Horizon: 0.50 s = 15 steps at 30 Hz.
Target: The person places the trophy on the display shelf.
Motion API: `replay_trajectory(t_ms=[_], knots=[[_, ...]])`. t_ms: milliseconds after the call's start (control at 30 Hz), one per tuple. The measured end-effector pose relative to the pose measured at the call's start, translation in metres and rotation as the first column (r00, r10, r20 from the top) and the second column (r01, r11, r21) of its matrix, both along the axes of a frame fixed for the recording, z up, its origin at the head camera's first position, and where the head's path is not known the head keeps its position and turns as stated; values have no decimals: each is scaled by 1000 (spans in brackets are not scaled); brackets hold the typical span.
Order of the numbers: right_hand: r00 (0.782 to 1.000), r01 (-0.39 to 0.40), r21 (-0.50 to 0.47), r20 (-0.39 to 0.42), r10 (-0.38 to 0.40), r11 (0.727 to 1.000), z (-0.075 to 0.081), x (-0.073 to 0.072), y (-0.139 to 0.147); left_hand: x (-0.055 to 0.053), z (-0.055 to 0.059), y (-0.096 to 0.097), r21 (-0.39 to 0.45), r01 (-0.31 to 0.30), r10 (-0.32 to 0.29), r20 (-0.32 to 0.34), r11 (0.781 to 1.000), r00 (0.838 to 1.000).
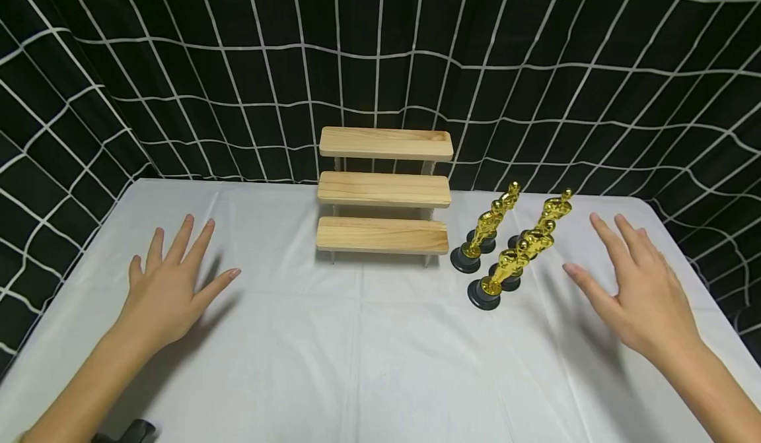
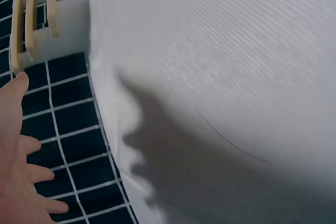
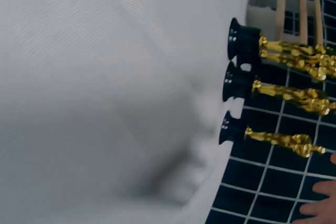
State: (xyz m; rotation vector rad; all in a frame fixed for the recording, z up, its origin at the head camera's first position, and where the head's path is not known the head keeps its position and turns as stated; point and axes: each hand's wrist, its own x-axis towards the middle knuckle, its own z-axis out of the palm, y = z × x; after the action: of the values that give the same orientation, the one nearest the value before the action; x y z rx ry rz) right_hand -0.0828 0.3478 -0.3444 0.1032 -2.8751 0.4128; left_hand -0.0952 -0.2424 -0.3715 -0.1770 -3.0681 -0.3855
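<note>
My left hand (image 1: 163,291) hovers over the left side of the white table with its fingers spread, holding nothing. Over the right side, my right hand (image 1: 645,291) is likewise spread and holds nothing; it is nearest to a group of several gold figurine trophies (image 1: 508,265) on round black bases. These statuettes stand upright, close together, between that hand and a three-tier wooden shelf (image 1: 382,234). In the right wrist view the trophies (image 3: 286,139) show side-on, beyond my fingertips. Pale wood boards form the shelf's steps, carried on clear supports.
A white cloth (image 1: 357,350) covers the table. Behind and on both sides hangs a black curtain (image 1: 250,73) with a white grid. At the bottom left, a small dark object (image 1: 138,431) lies beside my left forearm.
</note>
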Motion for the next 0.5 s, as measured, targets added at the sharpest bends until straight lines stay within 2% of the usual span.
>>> replay_trajectory(t_ms=[200,500], knots=[[997,-46,-65,-63,41,997,9,2,-11,-3,5,9,35,40,-41,34,999,999],[978,-129,-128,-182,104,983,17,4,-24,-7,6,21,145,94,-95,-4,985,995]])
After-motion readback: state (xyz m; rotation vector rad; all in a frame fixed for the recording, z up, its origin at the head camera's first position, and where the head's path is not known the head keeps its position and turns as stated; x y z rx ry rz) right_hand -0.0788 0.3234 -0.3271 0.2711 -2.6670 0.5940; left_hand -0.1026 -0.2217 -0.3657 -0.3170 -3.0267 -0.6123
